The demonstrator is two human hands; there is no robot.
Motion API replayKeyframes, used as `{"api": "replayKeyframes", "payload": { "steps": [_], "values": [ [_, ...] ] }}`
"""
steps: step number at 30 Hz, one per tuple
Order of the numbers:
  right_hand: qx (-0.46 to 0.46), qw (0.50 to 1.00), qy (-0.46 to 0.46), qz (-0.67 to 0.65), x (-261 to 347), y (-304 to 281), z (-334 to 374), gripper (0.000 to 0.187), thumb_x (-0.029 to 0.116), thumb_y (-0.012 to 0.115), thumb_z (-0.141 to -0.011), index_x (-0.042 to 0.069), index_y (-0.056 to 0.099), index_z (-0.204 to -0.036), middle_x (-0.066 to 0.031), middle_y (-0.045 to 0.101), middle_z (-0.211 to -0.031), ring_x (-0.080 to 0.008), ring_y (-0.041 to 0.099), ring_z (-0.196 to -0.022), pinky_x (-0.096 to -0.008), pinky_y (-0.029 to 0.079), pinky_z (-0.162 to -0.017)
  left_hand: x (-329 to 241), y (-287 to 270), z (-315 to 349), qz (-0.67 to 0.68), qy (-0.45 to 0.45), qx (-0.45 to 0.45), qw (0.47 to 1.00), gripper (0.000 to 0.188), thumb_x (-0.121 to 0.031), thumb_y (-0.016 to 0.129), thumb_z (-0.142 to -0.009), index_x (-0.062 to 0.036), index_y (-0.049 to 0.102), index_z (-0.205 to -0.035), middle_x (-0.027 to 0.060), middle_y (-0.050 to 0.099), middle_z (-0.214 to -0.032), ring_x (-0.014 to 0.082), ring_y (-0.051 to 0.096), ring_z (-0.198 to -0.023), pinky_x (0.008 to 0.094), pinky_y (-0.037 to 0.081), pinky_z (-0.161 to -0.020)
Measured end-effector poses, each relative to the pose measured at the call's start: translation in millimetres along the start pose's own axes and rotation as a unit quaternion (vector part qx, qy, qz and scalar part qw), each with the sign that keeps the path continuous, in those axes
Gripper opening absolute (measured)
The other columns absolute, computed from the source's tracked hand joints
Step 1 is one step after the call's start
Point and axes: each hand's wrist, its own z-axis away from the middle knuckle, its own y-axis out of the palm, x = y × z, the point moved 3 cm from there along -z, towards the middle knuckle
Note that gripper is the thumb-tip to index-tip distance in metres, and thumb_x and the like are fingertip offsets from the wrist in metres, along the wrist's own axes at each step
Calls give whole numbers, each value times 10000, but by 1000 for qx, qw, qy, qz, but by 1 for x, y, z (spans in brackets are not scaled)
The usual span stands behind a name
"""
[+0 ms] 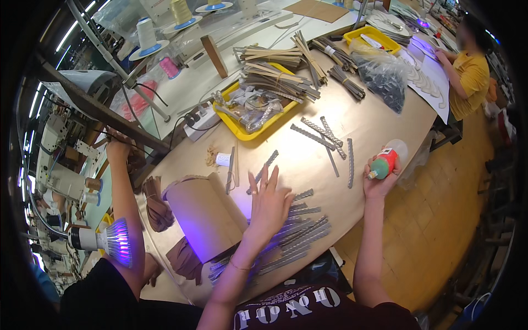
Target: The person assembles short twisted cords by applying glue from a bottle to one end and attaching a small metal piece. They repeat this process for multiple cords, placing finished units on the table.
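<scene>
My left hand (269,202) is over the table with its fingers spread. Its fingertips are beside a short grey braided strip (271,158); whether they touch it I cannot tell. Below and around that hand lie several more grey braided strips (297,242), side by side, some lit purple. My right hand (379,184), at the table's right edge, is wrapped round a red squeeze bottle (388,158) with a green top, its pale nozzle tilted down toward the lower left. Between the hands, more loose braided strips (324,135) lie on the tabletop.
A curved brown board (206,214) stands left of my left hand, near brown bundles (159,206). Beyond are a yellow tray (236,130) and tied strip bundles (275,77). A co-worker's arm (124,187) and a purple-lit lamp (113,242) are at left; a person in yellow (472,77) sits far right.
</scene>
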Motion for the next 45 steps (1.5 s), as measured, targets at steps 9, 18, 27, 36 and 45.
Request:
{"api": "replayKeyframes", "payload": {
  "steps": [9,18,27,36,45],
  "values": [
    [-53,998,-25,24,-4,10,-3,498,466,584,-877,102,552,-1215,-64,600,-815,-176,564,-650,-298,440,-507,-7,63,-146,-120,105,-27,987,207,-86,561,-873,-83,668,-1050,239,436,-1447,370,323,-1415,546,91,-1200],
    [-56,997,-44,-7,-4,-9,-8,470,452,588,-889,93,581,-1192,-66,638,-838,-177,608,-675,-303,511,-520,0,63,-131,-63,106,-62,990,144,-36,532,-789,-36,639,-885,185,655,-1153,305,513,-1278,550,127,-1198],
    [24,1000,6,11,3,-6,-11,632,440,573,-897,13,449,-1345,-185,644,-1001,-184,583,-613,-266,478,-438,1,34,-61,108,48,-103,988,128,2,563,-805,-60,596,-912,112,647,-883,278,625,-930,450,415,-932],
    [163,940,208,216,-33,52,0,686,389,621,-874,0,379,-1385,-252,572,-1255,-238,647,-1029,-245,565,-604,25,52,-40,112,-12,-99,989,234,18,557,-813,-34,619,-1032,180,607,-1131,339,561,-1115,463,389,-994],
    [94,917,129,365,-18,63,-11,482,325,643,-886,7,531,-1230,-145,655,-1130,-160,619,-842,-290,538,-716,22,51,5,9,-47,45,998,555,-281,543,-955,40,431,-1394,230,319,-1527,359,267,-1440,482,180,-1189]
  ]
}}
